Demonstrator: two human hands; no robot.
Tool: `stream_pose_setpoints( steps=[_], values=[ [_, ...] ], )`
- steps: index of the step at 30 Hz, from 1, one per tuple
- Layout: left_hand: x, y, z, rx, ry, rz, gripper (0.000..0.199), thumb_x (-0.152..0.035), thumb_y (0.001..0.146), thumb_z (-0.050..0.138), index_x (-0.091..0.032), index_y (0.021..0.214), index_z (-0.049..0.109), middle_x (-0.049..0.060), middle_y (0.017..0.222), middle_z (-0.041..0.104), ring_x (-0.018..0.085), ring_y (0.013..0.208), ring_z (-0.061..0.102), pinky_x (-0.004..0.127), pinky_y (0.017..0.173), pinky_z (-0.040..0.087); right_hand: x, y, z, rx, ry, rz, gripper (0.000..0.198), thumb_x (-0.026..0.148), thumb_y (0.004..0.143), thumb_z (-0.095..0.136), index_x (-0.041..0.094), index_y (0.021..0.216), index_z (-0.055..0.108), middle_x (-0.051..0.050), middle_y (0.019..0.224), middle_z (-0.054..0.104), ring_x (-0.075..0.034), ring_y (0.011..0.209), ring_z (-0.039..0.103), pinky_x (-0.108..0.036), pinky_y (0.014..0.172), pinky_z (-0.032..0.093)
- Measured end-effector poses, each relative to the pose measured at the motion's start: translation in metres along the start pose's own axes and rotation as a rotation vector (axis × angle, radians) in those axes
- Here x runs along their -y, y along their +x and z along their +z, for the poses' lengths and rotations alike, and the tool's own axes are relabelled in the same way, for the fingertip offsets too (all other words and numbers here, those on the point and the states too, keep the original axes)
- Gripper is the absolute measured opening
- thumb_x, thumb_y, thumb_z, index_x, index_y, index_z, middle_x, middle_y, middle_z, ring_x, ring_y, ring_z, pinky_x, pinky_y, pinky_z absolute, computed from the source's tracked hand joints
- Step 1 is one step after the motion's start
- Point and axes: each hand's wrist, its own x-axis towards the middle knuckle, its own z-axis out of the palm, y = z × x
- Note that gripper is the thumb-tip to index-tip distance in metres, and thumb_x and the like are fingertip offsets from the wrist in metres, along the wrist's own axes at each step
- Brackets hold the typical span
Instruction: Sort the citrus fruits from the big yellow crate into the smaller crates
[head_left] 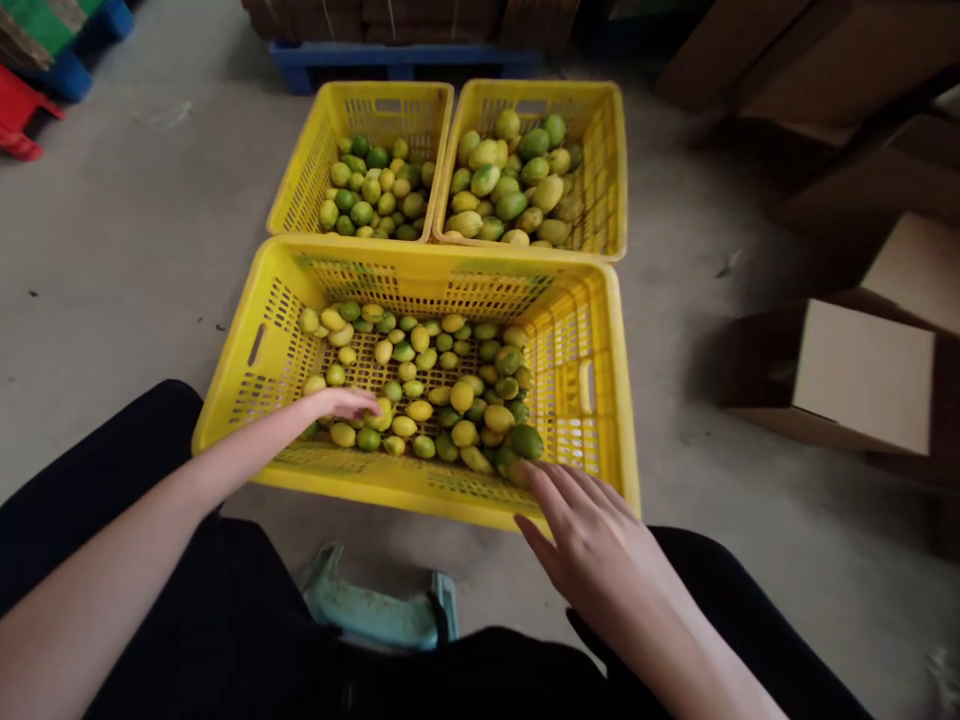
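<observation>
A large yellow plastic crate [442, 505] stands in front of me, with many yellow and green lemons [461, 397] loose on its slotted floor, thickest toward the right. My left hand [345, 402] reaches over the crate's left side, its fingers closed on a yellow-green lemon [384, 415]; the thumb's grip is mostly hidden. Over the near right rim is my right hand [585, 520], fingers stretched out and thumb apart, palm down. Its fingertips lie beside a dark green lemon [527, 441], and nothing shows in its grasp.
Behind stand two smaller yellow crates, the left crate [300, 180] holding small green-yellow fruit and the right crate [611, 190] larger fruit. A blue pallet [405, 62] lies beyond. Cardboard boxes [862, 375] are at the right. A turquoise stool [375, 605] is beneath me.
</observation>
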Motion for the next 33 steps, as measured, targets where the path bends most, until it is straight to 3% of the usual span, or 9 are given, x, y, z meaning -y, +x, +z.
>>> stream_pose_setpoints(
  steps=[5,7,9,12,15,18,21,28,33],
  values=[
    [-0.100,-0.069,-0.004,0.236,-0.245,0.451,0.068,-0.040,0.079,0.071,-0.023,0.141,0.052,0.008,0.138,0.060,0.026,0.122,0.058,0.032,0.092,0.051,0.018,0.017,0.006,-0.100,0.773,0.428,0.070,0.044,0.077,0.075,0.024,0.135,0.042,-0.016,0.135,0.055,-0.030,0.108,0.064,-0.044,0.081,0.061],
    [-0.132,-0.100,-0.010,0.358,-0.229,0.559,0.064,-0.041,0.076,0.074,-0.027,0.136,0.057,0.003,0.131,0.065,0.026,0.118,0.060,0.031,0.092,0.050,0.025,0.027,0.002,-0.121,1.133,0.604,0.072,0.047,0.069,0.080,0.026,0.129,0.046,-0.012,0.129,0.058,-0.026,0.098,0.067,-0.037,0.069,0.062],
    [-0.146,-0.115,-0.017,0.386,-0.226,0.623,0.055,-0.042,0.081,0.068,-0.027,0.134,0.059,0.003,0.128,0.066,0.024,0.111,0.064,0.031,0.090,0.049,0.027,0.034,-0.005,-0.118,1.424,0.736,0.057,0.044,0.067,0.082,0.024,0.112,0.055,-0.006,0.107,0.066,-0.020,0.080,0.067,-0.029,0.057,0.058],
    [-0.130,-0.098,-0.021,0.150,-0.266,0.602,0.042,-0.038,0.093,0.049,-0.020,0.130,0.060,0.007,0.126,0.067,0.020,0.106,0.065,0.031,0.089,0.050,0.027,0.035,-0.015,-0.139,1.672,0.900,0.041,0.037,0.063,0.085,0.021,0.092,0.060,-0.001,0.082,0.066,-0.016,0.066,0.063,-0.023,0.047,0.049],
    [-0.082,-0.056,-0.007,-0.180,-0.119,0.265,0.039,-0.021,0.097,0.031,-0.014,0.123,0.059,0.009,0.119,0.069,0.014,0.099,0.066,0.025,0.085,0.051,0.026,0.028,-0.021,-0.136,1.791,1.070,0.032,0.033,0.064,0.083,0.020,0.087,0.064,-0.002,0.082,0.066,-0.017,0.069,0.065,-0.023,0.047,0.049],
    [-0.030,-0.026,0.018,-0.222,0.051,0.030,0.029,-0.011,0.090,0.037,-0.003,0.103,0.061,0.013,0.094,0.072,0.021,0.089,0.066,0.030,0.078,0.052,0.026,0.016,-0.023,-0.158,1.802,1.121,0.025,0.032,0.070,0.079,0.022,0.088,0.064,-0.002,0.085,0.066,-0.017,0.073,0.065,-0.025,0.051,0.052],
    [-0.004,-0.011,0.035,-0.256,0.209,-0.029,0.020,-0.008,0.086,0.042,-0.006,0.091,0.061,0.014,0.088,0.070,0.028,0.098,0.064,0.037,0.085,0.049,0.024,0.006,-0.023,-0.177,1.792,1.089,0.028,0.034,0.071,0.079,0.024,0.092,0.065,-0.002,0.090,0.067,-0.020,0.077,0.065,-0.028,0.052,0.055],
    [-0.047,0.042,0.075,-0.008,0.400,0.252,0.018,-0.020,0.081,0.061,-0.018,0.099,0.064,0.009,0.119,0.066,0.028,0.115,0.058,0.035,0.100,0.043,0.019,-0.005,-0.021,-0.139,1.817,1.148,0.031,0.037,0.067,0.082,0.023,0.092,0.069,-0.004,0.089,0.067,-0.020,0.074,0.065,-0.028,0.051,0.055],
    [-0.078,0.064,0.136,0.031,0.414,0.248,0.058,-0.030,0.073,0.074,-0.010,0.123,0.052,0.019,0.130,0.058,0.036,0.123,0.054,0.033,0.097,0.043,0.014,-0.007,-0.022,-0.161,1.775,1.115,0.025,0.038,0.072,0.078,0.025,0.092,0.071,-0.006,0.092,0.067,-0.022,0.076,0.065,-0.032,0.052,0.056]
  ],
)
